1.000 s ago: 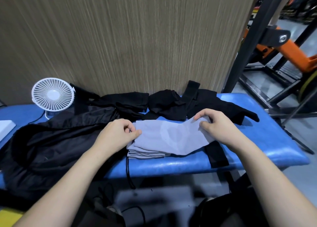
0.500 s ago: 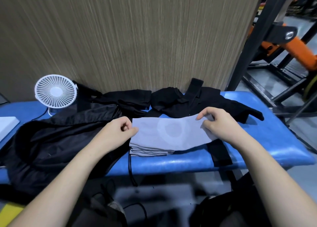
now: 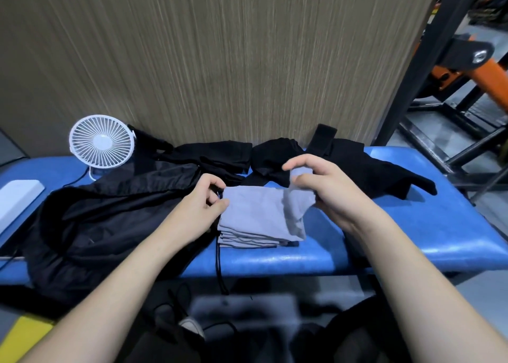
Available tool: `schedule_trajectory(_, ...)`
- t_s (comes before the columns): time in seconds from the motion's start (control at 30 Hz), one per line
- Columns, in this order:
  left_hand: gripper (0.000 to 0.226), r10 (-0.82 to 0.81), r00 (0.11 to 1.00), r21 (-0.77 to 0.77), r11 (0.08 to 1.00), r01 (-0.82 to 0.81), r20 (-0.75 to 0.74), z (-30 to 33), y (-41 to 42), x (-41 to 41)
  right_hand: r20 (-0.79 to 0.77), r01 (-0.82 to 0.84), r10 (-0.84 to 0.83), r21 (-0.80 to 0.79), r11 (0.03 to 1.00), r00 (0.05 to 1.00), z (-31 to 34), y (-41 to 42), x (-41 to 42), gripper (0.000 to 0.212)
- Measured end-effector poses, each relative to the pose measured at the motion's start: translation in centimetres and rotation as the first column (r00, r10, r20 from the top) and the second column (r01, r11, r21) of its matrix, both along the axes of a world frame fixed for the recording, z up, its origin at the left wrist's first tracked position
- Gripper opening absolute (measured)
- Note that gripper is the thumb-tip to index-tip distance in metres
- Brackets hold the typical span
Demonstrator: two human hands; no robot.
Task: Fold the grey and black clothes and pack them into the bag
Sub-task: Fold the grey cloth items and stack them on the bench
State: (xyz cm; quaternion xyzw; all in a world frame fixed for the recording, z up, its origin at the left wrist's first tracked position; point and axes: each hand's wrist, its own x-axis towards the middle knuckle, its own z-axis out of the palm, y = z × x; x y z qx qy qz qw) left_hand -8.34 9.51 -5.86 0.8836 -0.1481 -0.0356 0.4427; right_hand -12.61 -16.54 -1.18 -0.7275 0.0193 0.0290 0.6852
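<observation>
One garment, the grey one (image 3: 253,214), is close to folded: it sits near the front edge of the blue table (image 3: 439,225) as a compact stack of several layers, edges showing as thin stripes at its 6 o'clock side. Right hand (image 3: 330,189) pinches the last loose flap between thumb and curled fingers at the stack's 2 o'clock corner, lifting it clear of the table, apparently to lay it across the top; its grip is closed on the cloth. Left hand (image 3: 200,206) pinches the 9 o'clock edge of the stack, fingers curled, steadying it. By my reading the grey piece needs this final fold only. Left to do: the black clothes (image 3: 357,167), which lie unfolded in a rumpled line along the wall at 12 o'clock, and all the packing. A large black fabric mass (image 3: 110,219) spreads at 9 o'clock of the stack, with a drawstring cord (image 3: 220,269) hanging over the table's front edge; it may be the bag, but I cannot tell for sure. Materials: the grey cloth is thin, matte, soft knit that drapes limply; the black mass has a faint synthetic sheen; the table's top looks like padded, glossy vinyl. A round white desk fan (image 3: 101,141) stands at 10 o'clock against the wood-grain wall.
</observation>
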Motion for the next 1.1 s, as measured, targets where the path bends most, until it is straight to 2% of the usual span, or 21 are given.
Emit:
schedule_trajectory(0.3, 0.013, 0.003, 0.999, -0.026, 1.000, -0.004, -0.049, -0.3, 0.2, -0.5, -0.018, -0.164, 0.163, -0.085, 0.983, 0.986, -0.8, 6.6, 1.8, 0.026)
schedule_trajectory(0.4, 0.018, 0.005, 0.997, -0.061, 0.998, -0.009, -0.075, 0.0, 0.5, -0.7, -0.004, -0.211, 0.212, -0.109, 0.971, 0.977, -1.3, 7.8, 1.9, 0.031)
schedule_trajectory(0.53, 0.037, 0.004, 0.995, -0.076, 0.997, -0.012, -0.099, 0.3, 0.9, -0.7, -0.020, -0.248, 0.248, -0.111, 0.962, 0.969, -1.8, 8.3, 1.8, 0.044)
schedule_trajectory(0.6, 0.037, 0.040, 0.993, -0.033, 0.998, -0.044, -0.114, -0.1, 1.1, -0.5, -0.022, -0.231, 0.230, -0.080, 0.970, 0.973, -1.8, 8.1, 1.8, 0.038)
schedule_trajectory(0.7, 0.035, 0.100, 0.991, -0.005, 0.995, -0.101, -0.092, -0.5, 0.8, -0.3, 0.084, -0.149, 0.153, -0.056, 0.987, 0.985, -1.7, 7.2, 1.9, 0.025)
schedule_trajectory(0.8, 0.033, 0.129, 0.988, -0.114, 0.986, -0.119, 0.084, 0.1, 0.1, -0.5, 0.272, 0.053, 0.010, -0.221, 0.974, 0.962, -2.1, 5.6, 2.2, 0.025)
schedule_trajectory(0.9, 0.028, 0.116, 0.963, -0.149, 0.985, -0.082, 0.241, 1.1, -0.3, -0.8, 0.406, 0.161, 0.064, -0.497, 0.853, 0.911, -3.0, 4.0, 2.2, 0.025)
schedule_trajectory(1.0, 0.043, 0.012, 0.950, -0.017, 1.000, -0.008, 0.311, 1.2, -1.0, -1.0, 0.381, 0.136, 0.187, -0.679, 0.721, 0.906, -4.1, 3.4, 2.0, 0.026)
schedule_trajectory(1.1, 0.053, -0.093, 0.961, 0.142, 0.988, 0.057, 0.262, 0.7, -1.9, -1.1, 0.280, 0.067, 0.263, -0.790, 0.609, 0.923, -5.0, 3.4, 1.4, 0.043)
